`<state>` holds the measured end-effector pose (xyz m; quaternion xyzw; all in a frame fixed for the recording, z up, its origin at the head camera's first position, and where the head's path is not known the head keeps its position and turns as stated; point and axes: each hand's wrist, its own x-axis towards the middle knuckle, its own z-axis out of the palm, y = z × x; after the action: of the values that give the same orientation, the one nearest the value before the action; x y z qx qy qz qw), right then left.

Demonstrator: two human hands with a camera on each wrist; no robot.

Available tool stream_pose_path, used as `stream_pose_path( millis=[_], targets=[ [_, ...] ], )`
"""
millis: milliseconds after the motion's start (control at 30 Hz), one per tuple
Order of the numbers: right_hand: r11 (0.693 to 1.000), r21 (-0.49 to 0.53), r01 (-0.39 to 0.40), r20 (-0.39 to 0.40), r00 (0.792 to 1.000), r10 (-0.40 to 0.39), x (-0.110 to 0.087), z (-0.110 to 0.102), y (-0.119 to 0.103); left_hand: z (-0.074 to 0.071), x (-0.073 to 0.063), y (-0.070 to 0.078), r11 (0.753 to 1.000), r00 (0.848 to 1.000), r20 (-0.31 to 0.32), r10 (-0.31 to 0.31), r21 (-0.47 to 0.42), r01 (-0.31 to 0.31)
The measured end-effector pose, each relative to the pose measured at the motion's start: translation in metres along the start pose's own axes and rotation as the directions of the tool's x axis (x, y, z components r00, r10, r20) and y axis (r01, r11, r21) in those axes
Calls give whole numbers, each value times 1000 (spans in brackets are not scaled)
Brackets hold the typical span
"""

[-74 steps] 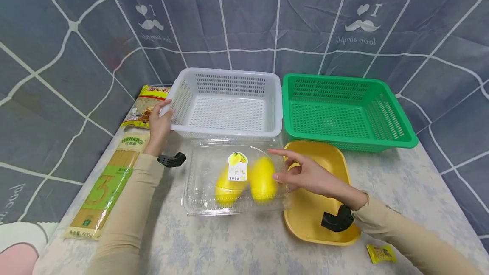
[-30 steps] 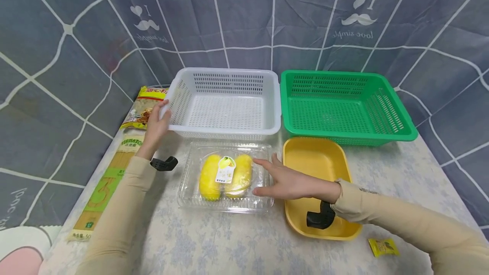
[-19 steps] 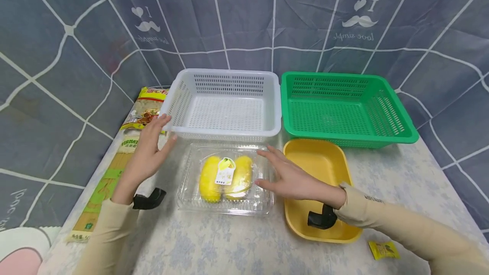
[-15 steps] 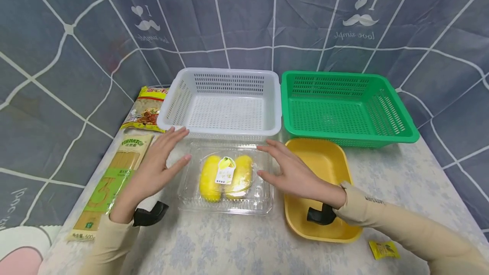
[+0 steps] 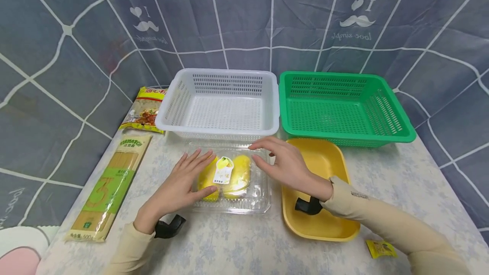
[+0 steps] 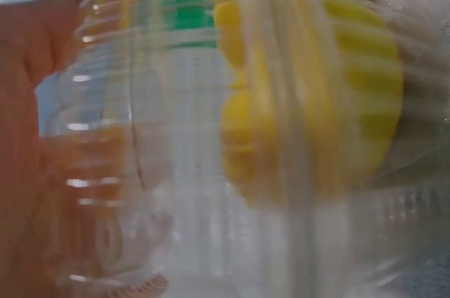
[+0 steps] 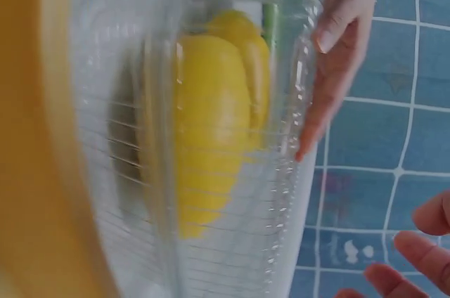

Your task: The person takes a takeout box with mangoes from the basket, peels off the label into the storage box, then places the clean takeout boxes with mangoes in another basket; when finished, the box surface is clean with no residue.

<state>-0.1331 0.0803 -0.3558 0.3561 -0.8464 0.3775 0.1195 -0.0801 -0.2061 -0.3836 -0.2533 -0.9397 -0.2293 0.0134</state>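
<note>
A clear plastic box [image 5: 244, 206] with a lid holds two yellow mangoes [image 5: 241, 169] and carries a white label [image 5: 223, 172] on top. In the head view it lies in front of the white basket. My left hand [image 5: 177, 190] is spread over the left side of the lid, fingers straight, palm down. At the lid's right side is my right hand [image 5: 286, 162], its fingers loosely bent and nothing between them. The right wrist view shows the left hand [image 7: 341, 59] along the box's far side, and the right fingertips [image 7: 422, 256] apart from the box.
Behind stand a white basket [image 5: 217, 131] and a green basket [image 5: 344, 137], side by side. A yellow tray [image 5: 321, 230] lies under the right forearm, a small yellow packet [image 5: 381, 248] near it. At left lie a spaghetti pack [image 5: 108, 188] and a pasta bag [image 5: 143, 111].
The box has come to rest flat on the table, its mangoes shifted left inside. My left hand has left the white basket's rim and moved over the lid. The right hand's fingers have bent more.
</note>
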Motion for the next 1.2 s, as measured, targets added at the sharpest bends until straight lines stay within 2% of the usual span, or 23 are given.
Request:
stream_pose_path(
  millis=[133, 300, 400, 533, 667, 867, 1000, 1200],
  targets=[
    [999, 4, 49, -25, 998, -49, 8, 2, -4, 4, -2, -2, 999, 1000, 8, -22, -24, 23],
    [997, -14, 72, -2, 997, -73, 22, 8, -6, 9, -3, -2, 998, 999, -26, -42, -41, 41],
    [997, -46, 59, 47, 997, -57, 31, 12, -7, 11, -3, -3, 999, 998, -50, -32, -32, 31],
    [995, -103, 14, 186, 983, 5, 44, 18, -11, 13, -3, -5, 1000, 998, -67, -17, -22, 16],
    [988, -151, -14, 341, 938, 65, 56, 25, -13, 15, -3, -5, 999, 997, -74, -20, -29, 18],
    [974, -215, -66, 499, 850, 168, 68, 34, -12, 16, -1, -4, 999, 997, -75, -25, -32, 23],
    [965, -239, -108, 560, 796, 228, 73, 38, -10, 17, -2, -4, 1000, 996, -88, -17, -23, 15],
    [948, -290, -131, 599, 748, 286, 78, 43, -9, 20, -1, -4, 1000, 994, -113, -6, -18, 4]
  ],
)
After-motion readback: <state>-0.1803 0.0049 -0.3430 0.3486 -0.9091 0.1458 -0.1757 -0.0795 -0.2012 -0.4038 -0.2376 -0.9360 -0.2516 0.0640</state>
